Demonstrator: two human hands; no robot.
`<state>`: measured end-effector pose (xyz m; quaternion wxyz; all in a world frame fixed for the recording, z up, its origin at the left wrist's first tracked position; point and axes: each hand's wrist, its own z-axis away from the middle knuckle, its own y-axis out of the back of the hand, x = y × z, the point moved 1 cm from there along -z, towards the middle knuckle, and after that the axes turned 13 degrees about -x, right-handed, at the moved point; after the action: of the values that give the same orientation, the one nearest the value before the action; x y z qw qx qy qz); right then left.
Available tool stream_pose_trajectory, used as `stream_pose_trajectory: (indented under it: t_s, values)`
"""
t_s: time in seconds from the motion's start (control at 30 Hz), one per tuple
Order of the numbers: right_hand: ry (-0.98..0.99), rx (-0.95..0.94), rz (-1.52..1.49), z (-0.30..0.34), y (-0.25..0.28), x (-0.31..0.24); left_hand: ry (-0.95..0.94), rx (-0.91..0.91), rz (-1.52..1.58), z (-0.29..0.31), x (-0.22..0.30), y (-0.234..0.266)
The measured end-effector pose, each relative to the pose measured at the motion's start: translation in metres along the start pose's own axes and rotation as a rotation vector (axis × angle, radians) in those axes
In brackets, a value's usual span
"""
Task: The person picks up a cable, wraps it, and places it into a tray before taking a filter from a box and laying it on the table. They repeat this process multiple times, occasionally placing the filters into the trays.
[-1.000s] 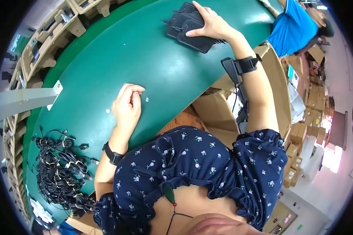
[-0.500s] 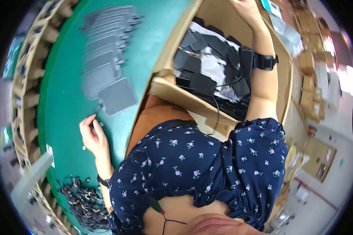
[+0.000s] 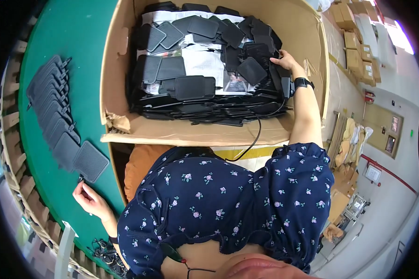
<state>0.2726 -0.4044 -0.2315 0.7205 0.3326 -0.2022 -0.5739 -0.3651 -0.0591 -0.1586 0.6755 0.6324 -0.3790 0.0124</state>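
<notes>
My left hand (image 3: 91, 201) is over the green table, fingers loosely bent and apart, their tips close to the stub of the nearest flat black panel (image 3: 91, 161). Whether they touch that stub I cannot make out. This panel has rounded corners and a fine ribbed face, and it ends an overlapping row of similar panels (image 3: 53, 109). Inside a large cardboard box (image 3: 195, 132), my right hand (image 3: 286, 61) reaches the right side of a pile of black panels (image 3: 202, 28). Its fingers are apart at the pile's edge, with nothing visibly gripped.
Printed paper sheets (image 3: 202, 63) lie among the boxed panels. A tangle of black cables (image 3: 108, 255) rests on the green table (image 3: 37, 186) at lower left. A black cord (image 3: 258, 135) runs from my right wrist over the box's near flap. Cartons (image 3: 358, 60) are stacked at far right.
My view has turned toward the box, so more of its pile shows. My right hand has come from the box's far edge down to the panels. My left hand stays near the row's end.
</notes>
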Motion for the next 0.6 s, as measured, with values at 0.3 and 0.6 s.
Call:
stream_pose_trajectory:
  t_s: [0.3, 0.6]
  values:
    - [-0.165, -0.354, 0.413, 0.007, 0.000, -0.044, 0.006, 0.010, -0.100, 0.003, -0.006, -0.003]
    - [0.080, -0.158, 0.335, 0.001, -0.025, -0.023, 0.051, 0.006, -0.100, 0.000, -0.008, -0.002]
